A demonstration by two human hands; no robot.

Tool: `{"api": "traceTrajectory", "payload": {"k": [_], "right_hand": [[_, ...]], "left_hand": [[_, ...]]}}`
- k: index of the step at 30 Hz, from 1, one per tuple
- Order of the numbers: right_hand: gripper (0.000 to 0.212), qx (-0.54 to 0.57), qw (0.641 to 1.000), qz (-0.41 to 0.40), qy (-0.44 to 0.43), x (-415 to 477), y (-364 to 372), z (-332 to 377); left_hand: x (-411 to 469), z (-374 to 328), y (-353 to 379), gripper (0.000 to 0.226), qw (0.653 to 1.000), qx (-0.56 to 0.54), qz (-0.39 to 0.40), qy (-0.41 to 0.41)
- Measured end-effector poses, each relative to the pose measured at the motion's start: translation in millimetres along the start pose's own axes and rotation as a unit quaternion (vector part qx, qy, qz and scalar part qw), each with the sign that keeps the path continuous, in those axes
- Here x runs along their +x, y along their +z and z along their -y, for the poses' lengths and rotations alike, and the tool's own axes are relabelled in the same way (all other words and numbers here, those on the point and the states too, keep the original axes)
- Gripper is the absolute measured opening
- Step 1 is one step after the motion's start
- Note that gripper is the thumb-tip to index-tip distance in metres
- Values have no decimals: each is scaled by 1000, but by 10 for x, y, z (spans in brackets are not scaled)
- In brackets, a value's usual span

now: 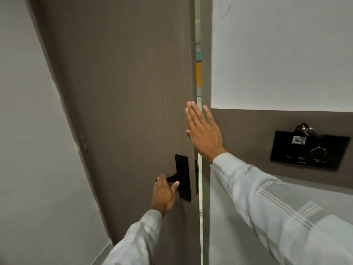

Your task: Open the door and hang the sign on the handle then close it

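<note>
Door: the tall grey-brown wooden door [122, 92] stands ajar, a narrow gap at its latch edge.
Handle: the black metal lever handle [172, 177] sits near that edge.
Left hand [165, 194]: loosely curled around the lever.
Right hand [203, 131]: flat, fingers spread, empty, at the door's edge.
Sign: the black rectangular sign [309, 150] hangs on the right wall, not yet taken.
Risk: fingers by the gap could get pinched if the door swings shut.

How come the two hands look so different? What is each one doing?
The left hand is low down, fingers curled around the black door handle. The right hand is higher up, open and flat with fingers spread, at the edge of the brown door, and grips nothing. The left hand points up at the handle; the right hand lies across the narrow gap beside the door. Both are bare and come out of the same pale checked sleeves.
</note>
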State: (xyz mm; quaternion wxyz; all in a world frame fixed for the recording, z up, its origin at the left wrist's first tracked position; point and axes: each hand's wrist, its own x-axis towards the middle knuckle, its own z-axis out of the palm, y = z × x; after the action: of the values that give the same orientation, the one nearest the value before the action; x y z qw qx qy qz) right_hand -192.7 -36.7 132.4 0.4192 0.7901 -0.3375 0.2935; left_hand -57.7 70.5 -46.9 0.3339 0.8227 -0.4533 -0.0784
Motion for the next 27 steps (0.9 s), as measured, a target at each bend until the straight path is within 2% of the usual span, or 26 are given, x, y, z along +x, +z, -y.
{"api": "traceTrajectory", "payload": {"k": [3, 8, 12, 14, 17, 20, 24, 27], "right_hand": [[62, -38, 999, 20, -11, 138, 31, -53], [60, -64, 995, 70, -20, 398, 63, -30], [61, -65, 994, 83, 5, 494, 93, 8], [60, -73, 993, 94, 11, 534, 110, 2], [60, -82, 991, 104, 6, 565, 157, -3], [59, -82, 990, 112, 9, 570, 167, -3], [58, -91, 988, 125, 9, 588, 175, -4], [58, -101, 985, 139, 10, 618, 147, 8]], "left_hand": [[189, -150, 144, 71, 998, -14, 25, -55], [429, -151, 347, 72, 989, -106, 60, -89], [530, -219, 399, 79, 990, -88, 54, -96], [570, -212, 393, 85, 996, -61, 22, -56], [697, -103, 347, 89, 993, 57, -82, 64], [742, -54, 279, 86, 981, 133, -90, 112], [778, -9, 125, 84, 975, 138, -65, 160], [859, -7, -134, 84, 961, 151, -97, 212]]}}
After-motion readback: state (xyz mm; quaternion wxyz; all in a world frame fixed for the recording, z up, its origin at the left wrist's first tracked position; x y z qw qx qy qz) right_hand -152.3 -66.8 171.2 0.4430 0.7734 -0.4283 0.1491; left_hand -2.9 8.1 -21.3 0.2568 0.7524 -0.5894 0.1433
